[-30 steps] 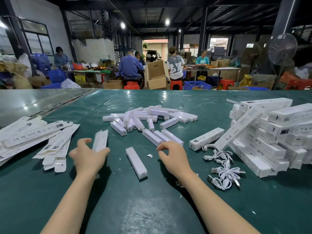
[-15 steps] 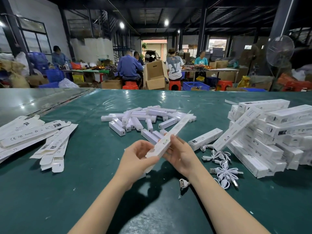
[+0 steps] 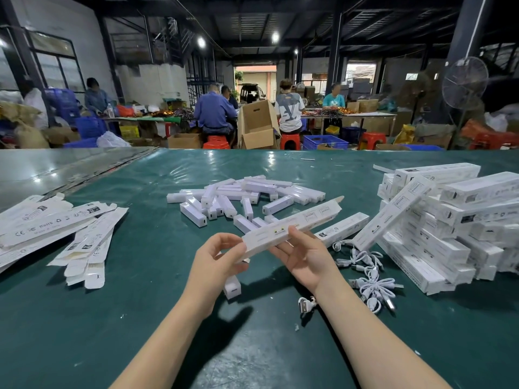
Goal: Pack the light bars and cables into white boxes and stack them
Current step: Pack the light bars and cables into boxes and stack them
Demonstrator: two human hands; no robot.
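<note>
White box is up off the green table, slanting away to your right. Your left hand curls round its near end. Your right hand pinches it mid-length, thumb on top, fingers beneath. Loose light bars lie beyond it, with cables just to the right.

1. Worktop: dark green sheet, glossy.
2. Left: flattened cartons, fanned heap.
3. Centre: loose light bars, jumbled.
4. Right: white boxes stacked; coiled cables just beside, towards near edge.
</note>
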